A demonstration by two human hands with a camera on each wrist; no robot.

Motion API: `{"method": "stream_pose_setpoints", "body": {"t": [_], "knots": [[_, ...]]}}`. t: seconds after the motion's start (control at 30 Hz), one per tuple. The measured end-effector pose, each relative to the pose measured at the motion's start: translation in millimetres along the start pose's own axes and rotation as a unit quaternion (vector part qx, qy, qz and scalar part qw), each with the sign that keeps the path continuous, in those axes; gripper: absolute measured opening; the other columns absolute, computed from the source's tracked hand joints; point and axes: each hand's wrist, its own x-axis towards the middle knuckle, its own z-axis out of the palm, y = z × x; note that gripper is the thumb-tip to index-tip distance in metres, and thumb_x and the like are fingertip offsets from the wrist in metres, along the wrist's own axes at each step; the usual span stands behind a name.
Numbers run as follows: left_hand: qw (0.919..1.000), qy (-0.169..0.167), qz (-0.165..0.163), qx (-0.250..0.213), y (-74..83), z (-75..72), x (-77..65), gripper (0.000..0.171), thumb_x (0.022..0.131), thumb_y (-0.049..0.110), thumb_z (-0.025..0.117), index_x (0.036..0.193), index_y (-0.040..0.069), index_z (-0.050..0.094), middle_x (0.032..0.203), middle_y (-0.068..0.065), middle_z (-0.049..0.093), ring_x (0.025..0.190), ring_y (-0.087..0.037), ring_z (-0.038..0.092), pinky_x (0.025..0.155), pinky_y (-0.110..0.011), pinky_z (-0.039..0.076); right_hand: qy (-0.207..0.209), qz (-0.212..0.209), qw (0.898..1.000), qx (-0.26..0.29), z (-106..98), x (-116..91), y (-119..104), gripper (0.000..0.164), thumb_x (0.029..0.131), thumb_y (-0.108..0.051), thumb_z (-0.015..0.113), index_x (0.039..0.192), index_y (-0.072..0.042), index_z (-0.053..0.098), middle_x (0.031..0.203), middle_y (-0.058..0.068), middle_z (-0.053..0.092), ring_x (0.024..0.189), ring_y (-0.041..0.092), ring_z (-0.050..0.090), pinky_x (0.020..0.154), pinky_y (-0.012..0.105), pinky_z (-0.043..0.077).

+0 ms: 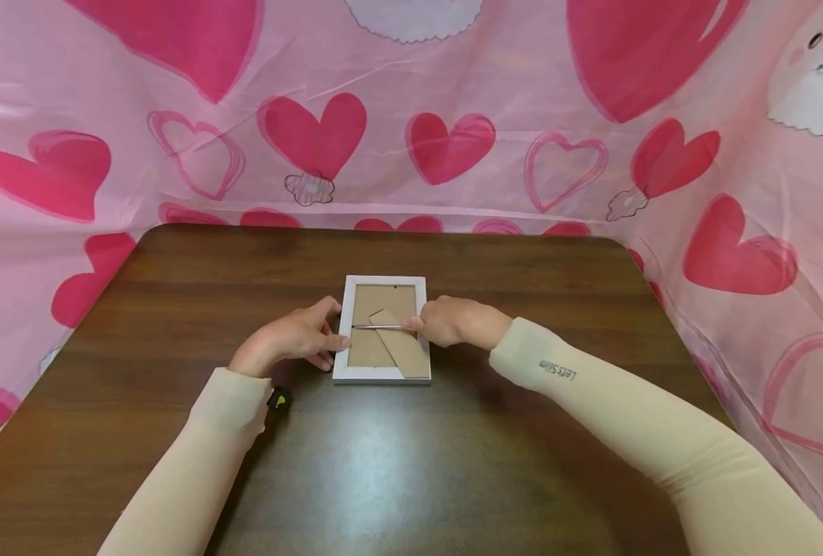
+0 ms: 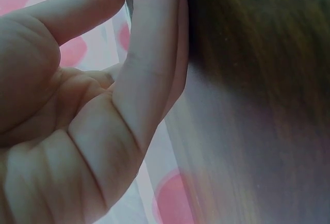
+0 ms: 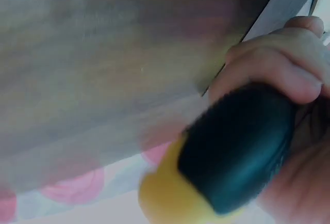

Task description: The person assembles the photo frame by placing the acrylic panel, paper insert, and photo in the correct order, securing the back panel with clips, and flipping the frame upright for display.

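Observation:
A white picture frame (image 1: 386,280) lies face down on the brown wooden table, its tan backing board (image 1: 368,302) and slanted easel leg (image 1: 407,357) showing. My left hand (image 1: 304,333) grips the frame's left side, thumb on the border. In the left wrist view that hand (image 2: 98,110) has its thumb and fingers at the frame's edge. My right hand (image 1: 451,320) holds a screwdriver (image 3: 237,149) by its black and yellow handle. Its thin metal shaft (image 1: 380,327) runs across the backing, with the tip at the left inner edge of the border.
The wooden table (image 1: 397,471) extends around the frame on every side. A pink cloth (image 1: 509,77) printed with hearts hangs behind the table and along both sides. A small black device (image 1: 280,398) sits at the left wrist.

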Motion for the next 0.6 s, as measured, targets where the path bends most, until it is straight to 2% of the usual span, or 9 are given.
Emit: {"method": "stream_pose_setpoints", "body": {"t": [0.1,0.27,0.33,0.4,0.5,0.6], "knots": [[1.0000,0.001,-0.007,0.000,-1.8,0.9,-1.1,0.058,0.089,0.018,0.069,0.134,0.009,0.032,0.101,-0.021,0.051,0.075,-0.027,0.063,0.066,-0.035,0.058,0.015,-0.014,1.000,-0.006,5,1,3,0.056,0.098,-0.061,0.032,0.078,-0.016,0.060,0.068,0.000,0.046,0.063,0.017,0.042,0.062,0.032,0.044],[1.0000,0.000,0.000,-0.003,-4.2,2.2,0.5,0.059,0.089,0.017,0.068,0.135,0.008,0.031,0.101,-0.021,0.051,0.073,-0.026,0.063,0.066,-0.035,0.058,0.095,-0.046,0.994,-0.040,13,-2,13,0.056,0.097,-0.063,0.035,0.069,-0.022,0.062,0.058,-0.002,0.042,0.056,0.015,0.040,0.051,0.030,0.040],[1.0000,0.002,-0.001,-0.004,-4.1,2.1,1.5,0.060,0.089,0.017,0.068,0.136,0.008,0.031,0.101,-0.021,0.051,0.073,-0.025,0.063,0.066,-0.035,0.058,0.124,-0.055,0.990,-0.045,13,-7,16,0.055,0.097,-0.062,0.036,0.067,-0.023,0.061,0.055,-0.002,0.042,0.054,0.014,0.040,0.051,0.030,0.040],[1.0000,0.004,-0.003,-0.003,-3.5,1.6,2.3,0.061,0.089,0.017,0.069,0.136,0.009,0.031,0.101,-0.020,0.051,0.073,-0.025,0.063,0.065,-0.035,0.058,0.141,-0.064,0.987,-0.045,11,-16,18,0.052,0.098,-0.059,0.036,0.072,-0.024,0.064,0.056,-0.003,0.043,0.057,0.014,0.044,0.054,0.032,0.041],[1.0000,0.006,-0.006,-0.004,-2.6,0.3,2.7,0.062,0.089,0.017,0.069,0.136,0.009,0.031,0.102,-0.021,0.051,0.073,-0.025,0.063,0.065,-0.035,0.058,0.152,-0.085,0.984,-0.043,7,-30,22,0.046,0.100,-0.052,0.036,0.080,-0.024,0.067,0.057,-0.004,0.044,0.060,0.013,0.048,0.059,0.033,0.043],[0.9999,0.006,-0.007,-0.006,-2.0,-1.4,2.1,0.061,0.089,0.017,0.069,0.136,0.009,0.031,0.101,-0.021,0.051,0.073,-0.026,0.063,0.065,-0.035,0.058,0.162,-0.123,0.978,-0.038,7,-44,28,0.041,0.101,-0.046,0.040,0.078,-0.024,0.065,0.056,-0.006,0.042,0.058,0.011,0.045,0.059,0.032,0.043]]}}
